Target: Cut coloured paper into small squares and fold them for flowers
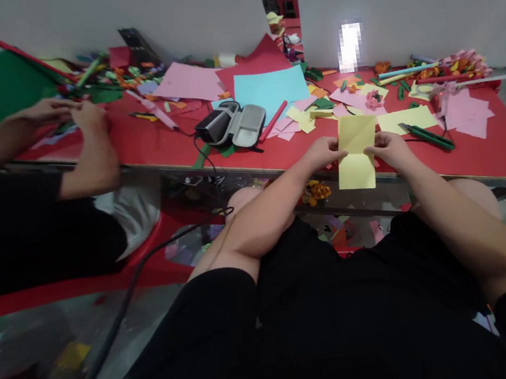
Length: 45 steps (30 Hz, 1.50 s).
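Our left hand (329,152) and right hand (389,149) grip the yellow sheet (357,171) at its nine o'clock and three o'clock edges, each narrowed to a pinch with the thumb on the near face. We hold the sheet at the near edge of the red worktop (499,148). Positions below are read with the sheet at the dial centre and twelve o'clock pointing away from us.

Condition of the sheet: a crosswise line at thumb level reads as a fold, dividing it into an upper and a lower panel. A diagonal line marks the upper panel; we cannot tell whether it is a crease or a shadow. We see no petal shape or wire on the sheet, so we judge it to be at an early stage, with most shaping undone. The exact remainder cannot be determined from this view.

Surrounding items: the green cutter (433,138) lies at three o'clock, its blade end over a flat yellow paper (393,120). A formed pink flower (373,98) sits at one o'clock; a pink flower cluster (472,66) lies at two o'clock. We locate the open case (248,126) near ten o'clock, beside the red stick (274,120).
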Each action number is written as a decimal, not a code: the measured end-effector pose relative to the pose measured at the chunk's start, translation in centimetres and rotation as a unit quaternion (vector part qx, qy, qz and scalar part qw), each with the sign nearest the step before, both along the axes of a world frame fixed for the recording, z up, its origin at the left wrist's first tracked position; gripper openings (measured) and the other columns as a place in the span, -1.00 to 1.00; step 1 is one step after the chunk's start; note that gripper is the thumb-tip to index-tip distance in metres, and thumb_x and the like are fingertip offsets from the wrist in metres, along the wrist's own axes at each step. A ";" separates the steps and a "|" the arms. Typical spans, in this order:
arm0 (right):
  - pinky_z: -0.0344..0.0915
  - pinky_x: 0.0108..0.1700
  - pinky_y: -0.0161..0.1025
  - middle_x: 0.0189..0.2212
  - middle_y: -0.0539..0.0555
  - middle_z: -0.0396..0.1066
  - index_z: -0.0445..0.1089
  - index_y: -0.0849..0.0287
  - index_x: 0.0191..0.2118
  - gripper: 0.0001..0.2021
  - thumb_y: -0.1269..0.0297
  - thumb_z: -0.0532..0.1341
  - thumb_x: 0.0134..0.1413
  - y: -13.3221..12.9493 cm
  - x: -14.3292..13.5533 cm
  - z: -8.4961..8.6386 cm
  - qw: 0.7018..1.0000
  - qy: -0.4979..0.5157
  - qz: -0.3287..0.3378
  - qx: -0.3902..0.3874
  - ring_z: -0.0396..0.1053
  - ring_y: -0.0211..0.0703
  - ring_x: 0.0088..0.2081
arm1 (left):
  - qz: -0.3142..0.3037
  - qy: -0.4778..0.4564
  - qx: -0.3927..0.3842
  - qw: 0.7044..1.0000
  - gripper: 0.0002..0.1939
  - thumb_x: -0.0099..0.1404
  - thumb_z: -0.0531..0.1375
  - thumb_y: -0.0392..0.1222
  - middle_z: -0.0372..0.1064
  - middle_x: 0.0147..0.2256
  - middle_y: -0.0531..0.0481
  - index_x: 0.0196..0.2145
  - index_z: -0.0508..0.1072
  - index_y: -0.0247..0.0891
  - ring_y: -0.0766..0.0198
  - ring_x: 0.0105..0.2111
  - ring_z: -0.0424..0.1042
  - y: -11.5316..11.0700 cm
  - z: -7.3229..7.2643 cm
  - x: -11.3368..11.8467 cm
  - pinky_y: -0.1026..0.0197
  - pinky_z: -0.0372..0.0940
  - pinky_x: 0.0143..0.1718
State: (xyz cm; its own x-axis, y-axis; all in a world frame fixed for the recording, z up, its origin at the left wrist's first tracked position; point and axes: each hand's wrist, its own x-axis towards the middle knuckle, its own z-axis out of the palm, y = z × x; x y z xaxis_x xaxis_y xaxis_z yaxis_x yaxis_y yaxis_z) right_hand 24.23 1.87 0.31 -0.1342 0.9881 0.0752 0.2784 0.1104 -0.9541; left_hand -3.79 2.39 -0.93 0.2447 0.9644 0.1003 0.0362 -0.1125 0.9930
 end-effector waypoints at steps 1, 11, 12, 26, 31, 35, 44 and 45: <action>0.71 -0.03 0.12 -0.19 0.14 0.82 0.74 0.05 -0.11 -0.63 0.17 0.69 -0.08 0.2 0.1 0.0 1.000 -0.028 0.006 0.005 0.73 0.15 -0.16 | -0.007 0.036 0.007 0.999 -0.79 0.13 0.65 -0.32 0.76 -0.33 -0.19 -0.25 0.85 -0.27 0.01 -0.36 0.67 0.0 -0.1 -0.1 -0.05 0.62 -0.13; 0.61 0.02 0.08 -0.12 0.15 0.82 0.80 0.10 0.07 -0.65 0.29 0.57 0.16 0.6 -0.5 0.7 0.967 -0.253 0.022 0.015 0.69 0.14 -0.15 | 0.081 0.257 0.156 0.950 -0.57 0.25 0.68 -0.16 0.64 0.02 -0.24 -0.03 0.62 -0.12 -0.14 -0.01 0.61 -0.8 0.2 -1.4 -0.23 0.54 0.24; 0.60 0.03 0.08 -0.13 0.15 0.81 0.79 0.10 0.09 -0.64 0.29 0.58 0.16 0.7 -0.6 0.9 0.962 -0.272 0.021 0.016 0.68 0.14 -0.14 | 0.094 0.277 0.186 0.938 -0.53 0.30 0.66 -0.13 0.61 0.10 -0.24 0.02 0.57 -0.09 -0.16 0.07 0.59 -0.9 0.1 -1.5 -0.24 0.54 0.28; 0.56 0.04 0.07 -0.10 0.11 0.69 0.60 0.07 0.39 -0.25 0.12 0.70 0.11 2.0 -0.5 1.5 0.938 -0.346 -0.014 -0.021 0.65 0.19 -0.01 | -0.092 0.456 0.235 0.854 -0.30 0.66 0.34 0.20 0.40 0.68 -0.24 0.60 0.58 -0.08 -0.19 0.67 0.38 0.1 0.4 -2.5 -0.24 0.24 0.73; 0.60 0.08 0.11 -0.06 0.12 0.68 0.58 0.02 0.41 -0.22 0.07 0.73 0.11 1.1 -1.1 1.5 0.938 -0.344 -0.030 -0.019 0.65 0.22 0.02 | -0.090 0.505 0.216 0.831 -0.26 0.64 0.39 0.26 0.41 0.68 -0.21 0.61 0.60 -0.06 -0.28 0.66 0.35 0.0 0.7 -2.1 -0.32 0.23 0.71; 0.61 0.18 0.17 0.08 0.22 0.70 0.63 0.03 0.36 -0.31 -0.04 0.67 0.20 1.0 0.6 2.4 0.939 -0.341 -0.037 0.016 0.65 0.27 0.07 | -0.090 0.499 0.211 0.836 -0.27 0.63 0.40 0.25 0.40 0.68 -0.19 0.60 0.62 -0.01 -0.28 0.66 0.33 -0.1 0.7 -2.0 -0.35 0.23 0.70; 0.35 0.03 0.14 -0.08 0.41 0.69 0.57 0.03 -0.33 -0.71 0.13 0.67 0.10 3.4 13.9 6.4 0.866 -0.446 -0.217 -0.067 0.50 0.27 -0.02 | -0.091 0.489 0.203 0.843 -0.26 0.60 0.41 0.25 0.38 0.68 -0.20 0.59 0.63 -0.02 -0.28 0.66 0.32 -0.4 1.1 -1.8 -0.36 0.21 0.72; 0.32 0.02 0.14 -0.19 0.33 0.67 0.52 0.01 -0.40 -0.69 0.19 0.67 0.05 3.4 14.3 6.4 0.866 -0.449 -0.205 -0.079 0.48 0.22 -0.08 | -0.090 0.490 0.201 0.844 -0.26 0.59 0.41 0.25 0.39 0.68 -0.20 0.59 0.63 -0.02 -0.29 0.66 0.32 -0.3 1.0 -1.7 -0.37 0.22 0.72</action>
